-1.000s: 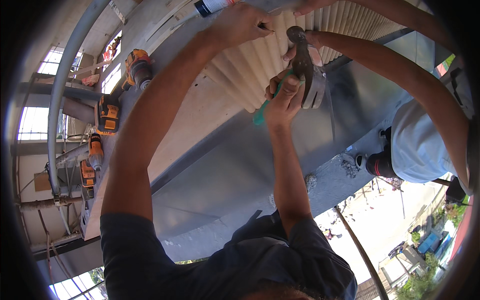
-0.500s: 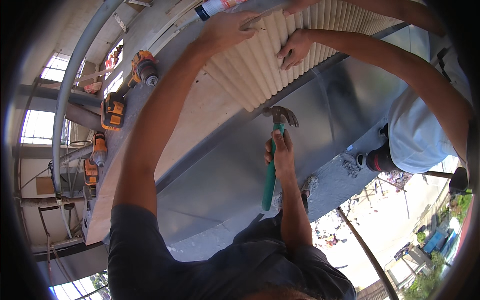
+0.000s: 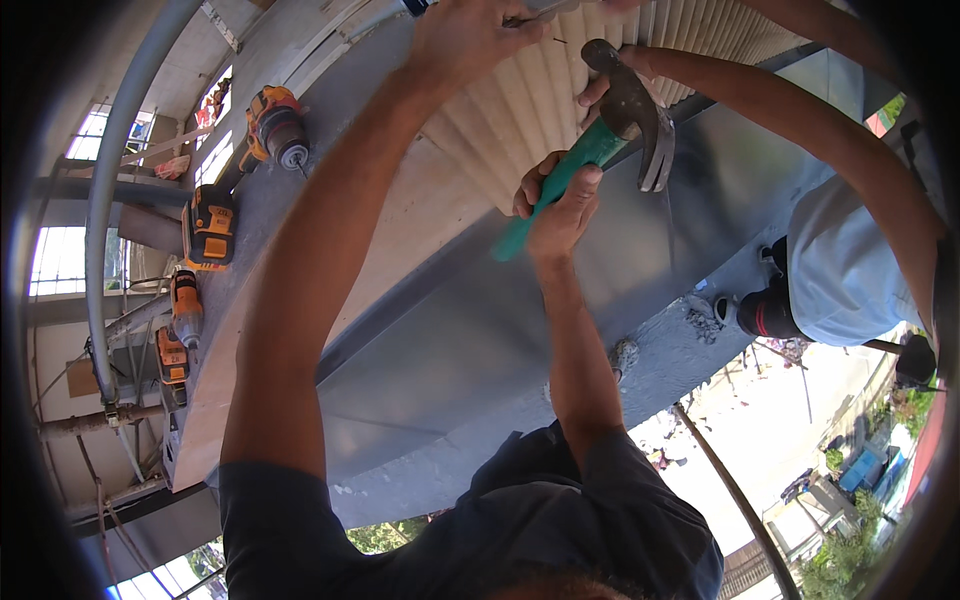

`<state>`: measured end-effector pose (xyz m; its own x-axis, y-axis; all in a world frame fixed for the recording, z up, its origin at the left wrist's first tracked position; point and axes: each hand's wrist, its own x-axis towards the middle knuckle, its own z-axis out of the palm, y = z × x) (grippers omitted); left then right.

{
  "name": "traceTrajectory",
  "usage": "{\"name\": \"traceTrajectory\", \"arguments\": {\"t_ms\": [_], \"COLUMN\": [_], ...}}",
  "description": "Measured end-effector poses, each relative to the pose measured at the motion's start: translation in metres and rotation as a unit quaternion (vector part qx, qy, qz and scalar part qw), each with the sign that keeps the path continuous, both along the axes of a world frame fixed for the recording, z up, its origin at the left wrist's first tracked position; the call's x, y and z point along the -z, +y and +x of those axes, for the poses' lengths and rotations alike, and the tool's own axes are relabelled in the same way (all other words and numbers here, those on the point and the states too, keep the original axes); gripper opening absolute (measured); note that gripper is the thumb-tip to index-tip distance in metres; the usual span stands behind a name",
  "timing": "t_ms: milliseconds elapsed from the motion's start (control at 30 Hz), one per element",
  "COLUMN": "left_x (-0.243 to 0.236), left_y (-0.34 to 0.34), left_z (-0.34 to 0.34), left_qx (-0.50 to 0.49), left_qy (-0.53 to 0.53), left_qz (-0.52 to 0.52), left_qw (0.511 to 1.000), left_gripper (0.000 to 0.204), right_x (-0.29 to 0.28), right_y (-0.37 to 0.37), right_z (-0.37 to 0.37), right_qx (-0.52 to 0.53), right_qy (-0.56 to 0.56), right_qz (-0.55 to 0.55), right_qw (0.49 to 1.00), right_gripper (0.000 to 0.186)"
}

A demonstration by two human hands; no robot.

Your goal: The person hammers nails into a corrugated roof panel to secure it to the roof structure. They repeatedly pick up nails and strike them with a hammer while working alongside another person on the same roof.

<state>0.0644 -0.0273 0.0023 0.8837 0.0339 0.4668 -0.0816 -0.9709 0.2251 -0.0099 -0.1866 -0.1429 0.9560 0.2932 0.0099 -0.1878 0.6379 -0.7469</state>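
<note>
Green-handled in the head view, the claw hammer (image 3: 600, 142) hangs before the corrugated sheet (image 3: 508, 115), right hand (image 3: 560, 212) wrapped round its handle: likely rigid, head-heavy, best gripped low. Left hand (image 3: 468, 42) nears the sheet; its grasp is unclear.

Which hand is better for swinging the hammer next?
Probably the right hand: it's wrapped around the hammer. The left hand is up by the ribbed sheet, not on the hammer.

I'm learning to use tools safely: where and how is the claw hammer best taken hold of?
Likely by its green handle, from the wearer's side, as the right hand holds it: it slants straight back toward the body, while the curved claw sits at the far end.
</note>
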Motion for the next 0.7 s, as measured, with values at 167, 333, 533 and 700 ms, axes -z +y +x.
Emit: {"name": "traceTrajectory", "arguments": {"t_ms": [167,333,533,700], "left_x": [-0.002,0.001,-0.001,0.001], "left_y": [-0.004,-0.003,-0.006,-0.004], "left_z": [-0.003,-0.002,-0.004,-0.004], "left_qx": [-0.028,0.030,-0.036,-0.022], "left_qy": [0.018,-0.007,0.062,0.029], "left_qz": [0.004,-0.044,-0.073,-0.028], "left_qw": [0.999,0.999,0.995,0.999], "left_gripper": [0.029,0.027,0.028,0.031], "right_x": [-0.019,-0.025,-0.025,-0.014], "right_y": [-0.001,-0.011,0.003,-0.006], "right_z": [0.004,-0.005,0.005,-0.002], "right_qx": [-0.022,0.056,0.022,0.044], "right_qy": [0.035,-0.044,0.001,-0.038], "right_qz": [-0.030,0.084,0.001,0.094], "right_qw": [0.999,0.994,1.000,0.994], "right_gripper": [0.082,0.081,0.085,0.081]}}
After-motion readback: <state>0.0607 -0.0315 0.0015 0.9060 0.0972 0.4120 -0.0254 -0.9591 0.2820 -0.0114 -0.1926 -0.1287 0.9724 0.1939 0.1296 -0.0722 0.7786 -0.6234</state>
